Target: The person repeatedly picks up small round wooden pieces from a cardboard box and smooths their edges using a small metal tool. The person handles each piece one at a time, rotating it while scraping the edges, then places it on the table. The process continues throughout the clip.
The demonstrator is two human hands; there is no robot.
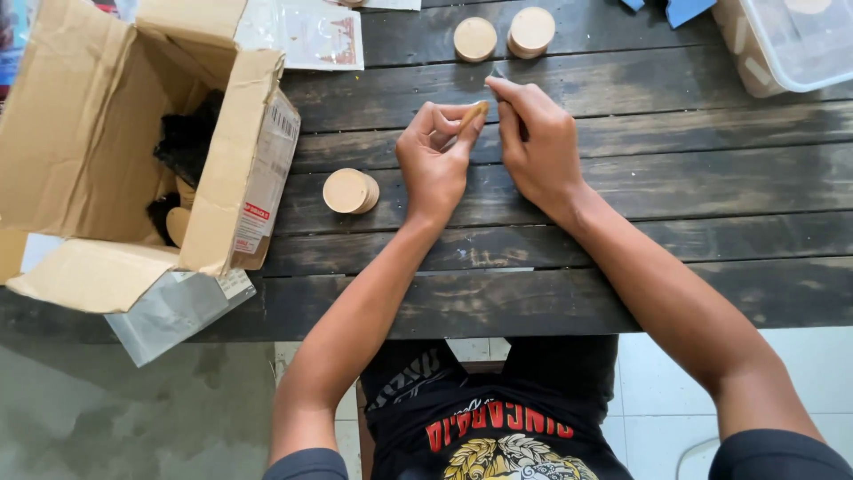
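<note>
I see a thin wooden disc [474,113] held on edge at my left hand's [433,163] fingertips, just beside my right hand [537,142], both above the dark plank desk [711,178]. From that disc, 1 round wooden puck [350,191] lies toward the open cardboard box [133,142], 2 more [504,36] beyond, nothing between. My left hand pinches the disc; my right pinches something small I cannot make out.

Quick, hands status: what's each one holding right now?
Left hand: closed, pinching a small tan wooden piece on edge.
Right hand: fingers pinched together at the piece; its hold cannot be told.
</note>
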